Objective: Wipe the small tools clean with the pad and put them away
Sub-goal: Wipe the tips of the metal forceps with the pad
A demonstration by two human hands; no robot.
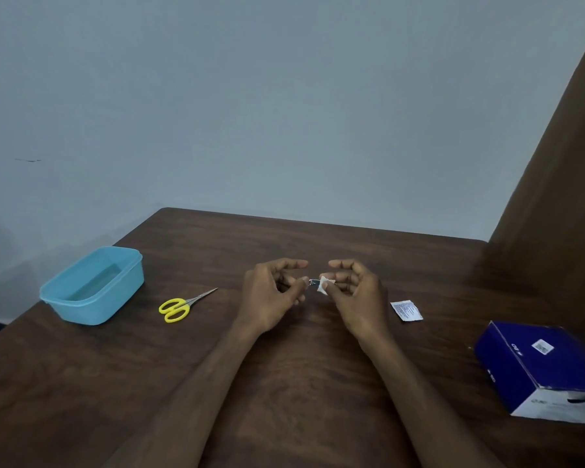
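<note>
Above the dark wooden worktop (pixel 284 366), the left hand (pixel 271 295) pinches a small metal tool (pixel 313 282) lying left-right, its exposed end touching the white pad (pixel 324 285) pinched by the right hand (pixel 355 292).

Left forearm: bare, enters from the bottom edge left of centre and slants up toward mid-frame.
Left hand (pixel 271 293): back to the camera, fingers curled, thumb and fingertips pinching a small shiny metal tool (pixel 313 282).
Right forearm: bare, rises from the bottom right of centre, slanting up and left.
Right hand (pixel 355 292): fingers curled, pinching a small white folded pad (pixel 324 285) against the tool's end.
Hands: close together at centre frame, fingertips nearly meeting.
</note>
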